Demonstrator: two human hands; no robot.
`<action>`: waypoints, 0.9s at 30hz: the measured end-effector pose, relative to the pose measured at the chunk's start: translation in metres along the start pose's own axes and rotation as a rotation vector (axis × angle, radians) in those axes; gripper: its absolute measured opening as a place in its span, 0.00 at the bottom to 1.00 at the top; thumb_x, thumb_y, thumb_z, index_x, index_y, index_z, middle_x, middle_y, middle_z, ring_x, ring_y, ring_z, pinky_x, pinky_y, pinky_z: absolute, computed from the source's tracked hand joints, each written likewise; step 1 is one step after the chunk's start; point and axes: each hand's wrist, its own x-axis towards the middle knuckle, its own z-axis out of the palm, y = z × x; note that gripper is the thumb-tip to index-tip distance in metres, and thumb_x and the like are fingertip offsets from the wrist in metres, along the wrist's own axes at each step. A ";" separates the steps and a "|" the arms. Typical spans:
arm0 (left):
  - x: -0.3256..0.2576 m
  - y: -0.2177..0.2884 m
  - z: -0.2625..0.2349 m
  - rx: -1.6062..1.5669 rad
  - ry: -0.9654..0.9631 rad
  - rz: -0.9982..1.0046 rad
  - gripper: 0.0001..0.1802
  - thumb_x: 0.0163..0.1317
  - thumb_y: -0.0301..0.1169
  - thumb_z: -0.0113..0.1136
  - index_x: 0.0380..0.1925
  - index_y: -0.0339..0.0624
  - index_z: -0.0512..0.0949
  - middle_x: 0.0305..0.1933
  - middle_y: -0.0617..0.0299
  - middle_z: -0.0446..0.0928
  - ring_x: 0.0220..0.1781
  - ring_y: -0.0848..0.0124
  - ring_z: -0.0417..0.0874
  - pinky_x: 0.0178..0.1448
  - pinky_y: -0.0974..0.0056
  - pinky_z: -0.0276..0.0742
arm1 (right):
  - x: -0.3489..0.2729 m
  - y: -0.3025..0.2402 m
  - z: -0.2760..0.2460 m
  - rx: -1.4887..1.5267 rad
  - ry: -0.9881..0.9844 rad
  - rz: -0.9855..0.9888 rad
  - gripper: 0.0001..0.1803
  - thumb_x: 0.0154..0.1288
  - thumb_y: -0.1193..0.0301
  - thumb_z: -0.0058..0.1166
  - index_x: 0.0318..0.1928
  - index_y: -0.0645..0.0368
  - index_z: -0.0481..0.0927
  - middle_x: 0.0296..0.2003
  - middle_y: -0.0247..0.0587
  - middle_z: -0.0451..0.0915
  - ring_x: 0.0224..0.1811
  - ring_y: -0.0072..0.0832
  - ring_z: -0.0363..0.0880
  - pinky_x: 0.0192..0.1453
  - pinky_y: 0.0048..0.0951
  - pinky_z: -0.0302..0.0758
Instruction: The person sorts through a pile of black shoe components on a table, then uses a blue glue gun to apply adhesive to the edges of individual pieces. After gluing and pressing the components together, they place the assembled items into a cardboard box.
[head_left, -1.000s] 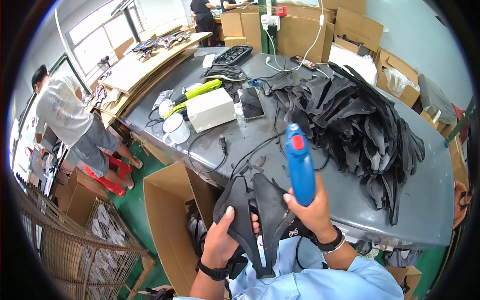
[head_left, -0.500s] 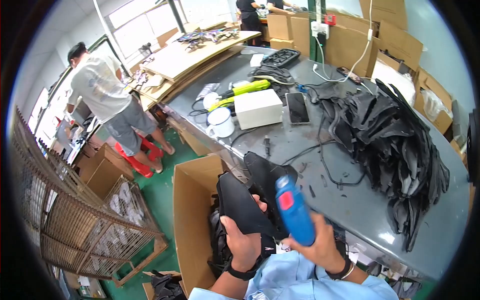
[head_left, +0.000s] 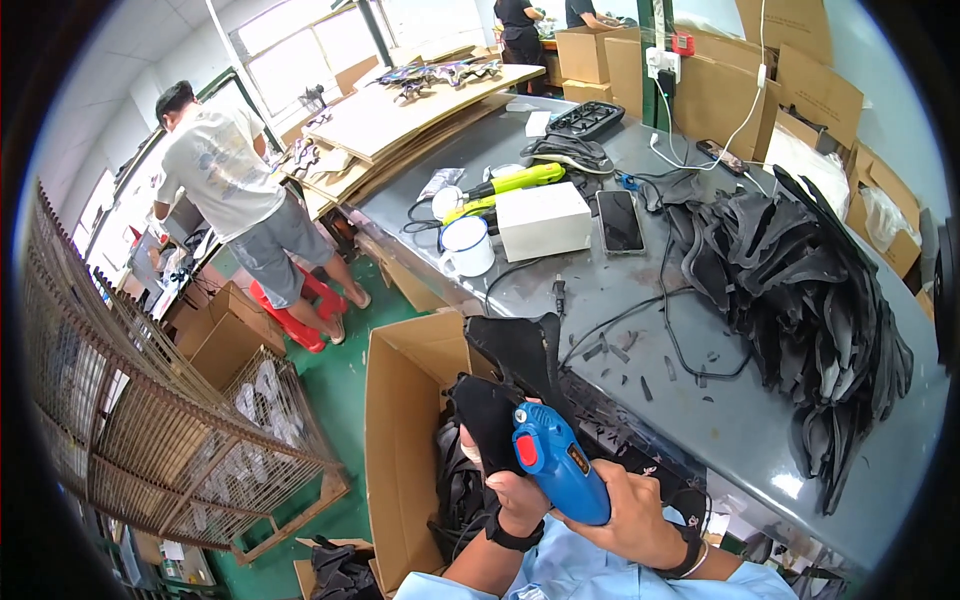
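My left hand is closed on a black moulded fabric piece, its wide, curved panels spreading up and away from me. In my right hand is a blue handheld power tool with a red button and a rounded head. The tool's head lies against the right edge of the fabric piece; its working tip is hidden. Both hands are over the near left edge of the grey table, beside an open cardboard box with black pieces inside.
A large heap of black fabric pieces covers the table's right side. Small black scraps, a cable, a phone, a white box, an enamel mug and a yellow-green tool lie around. A wire cage and another person are at left.
My right hand has brought the blue power tool left and down against the black fabric piece, which has turned in my left hand. The whole view has shifted slightly.
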 end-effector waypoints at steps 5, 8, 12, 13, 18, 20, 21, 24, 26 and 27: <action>-0.001 -0.006 -0.003 0.070 0.037 0.084 0.58 0.48 0.79 0.33 0.63 0.38 0.58 0.60 0.60 0.65 0.58 0.68 0.69 0.65 0.62 0.62 | 0.003 -0.006 -0.003 -0.019 0.035 -0.003 0.35 0.42 0.62 0.74 0.45 0.68 0.68 0.25 0.48 0.79 0.22 0.37 0.82 0.25 0.31 0.78; -0.003 0.009 -0.002 0.145 -0.055 0.138 0.54 0.52 0.75 0.39 0.66 0.41 0.53 0.59 0.62 0.64 0.55 0.69 0.71 0.59 0.62 0.69 | 0.000 -0.001 -0.006 -0.012 0.006 -0.010 0.35 0.42 0.62 0.74 0.45 0.68 0.68 0.26 0.48 0.79 0.22 0.38 0.82 0.26 0.31 0.78; -0.003 0.005 -0.005 0.158 -0.048 0.231 0.47 0.57 0.68 0.45 0.62 0.42 0.56 0.55 0.60 0.67 0.53 0.70 0.73 0.54 0.62 0.74 | 0.002 -0.002 -0.013 0.004 -0.022 -0.019 0.36 0.43 0.61 0.74 0.46 0.68 0.67 0.28 0.49 0.80 0.24 0.38 0.82 0.28 0.31 0.78; -0.001 0.003 -0.007 0.191 -0.056 0.291 0.43 0.58 0.66 0.47 0.59 0.41 0.59 0.53 0.59 0.69 0.52 0.70 0.73 0.53 0.62 0.74 | 0.006 -0.003 -0.017 -0.004 -0.015 -0.007 0.36 0.43 0.61 0.74 0.46 0.68 0.67 0.28 0.49 0.80 0.24 0.38 0.82 0.28 0.31 0.78; -0.011 0.017 -0.011 0.206 -0.060 0.122 0.28 0.64 0.51 0.54 0.47 0.34 0.69 0.42 0.56 0.75 0.43 0.68 0.78 0.49 0.67 0.74 | 0.035 0.006 -0.035 0.373 0.186 0.249 0.37 0.50 0.62 0.70 0.54 0.63 0.64 0.32 0.48 0.80 0.33 0.33 0.84 0.37 0.30 0.79; -0.010 0.021 -0.005 0.241 -0.085 0.135 0.24 0.64 0.45 0.55 0.42 0.31 0.76 0.41 0.55 0.78 0.41 0.69 0.78 0.49 0.66 0.72 | 0.047 0.002 -0.046 0.475 0.156 0.313 0.35 0.51 0.64 0.69 0.55 0.62 0.63 0.33 0.45 0.80 0.35 0.30 0.83 0.40 0.29 0.78; -0.010 0.021 0.000 0.223 -0.105 0.123 0.24 0.64 0.45 0.55 0.42 0.31 0.76 0.41 0.55 0.78 0.41 0.69 0.78 0.49 0.66 0.72 | 0.051 0.001 -0.052 0.598 0.113 0.357 0.34 0.53 0.67 0.67 0.56 0.61 0.62 0.34 0.43 0.80 0.37 0.26 0.82 0.42 0.28 0.77; -0.011 0.023 0.005 0.304 -0.093 0.121 0.22 0.62 0.43 0.58 0.40 0.31 0.77 0.37 0.55 0.80 0.37 0.69 0.79 0.45 0.68 0.72 | 0.056 0.002 -0.056 0.697 0.140 0.371 0.31 0.50 0.80 0.64 0.53 0.64 0.63 0.35 0.39 0.78 0.37 0.21 0.78 0.42 0.23 0.76; -0.011 0.024 0.005 0.338 -0.116 0.201 0.19 0.61 0.39 0.60 0.40 0.30 0.77 0.36 0.54 0.80 0.35 0.69 0.79 0.43 0.68 0.73 | 0.054 0.003 -0.060 0.725 0.128 0.393 0.31 0.51 0.79 0.65 0.54 0.64 0.63 0.35 0.38 0.77 0.39 0.20 0.77 0.42 0.23 0.75; -0.012 0.030 0.009 0.323 -0.128 0.158 0.15 0.58 0.33 0.62 0.38 0.30 0.77 0.37 0.53 0.80 0.36 0.67 0.79 0.45 0.67 0.73 | 0.052 0.006 -0.062 0.729 0.091 0.393 0.32 0.51 0.79 0.65 0.54 0.64 0.63 0.36 0.37 0.77 0.39 0.20 0.77 0.42 0.23 0.75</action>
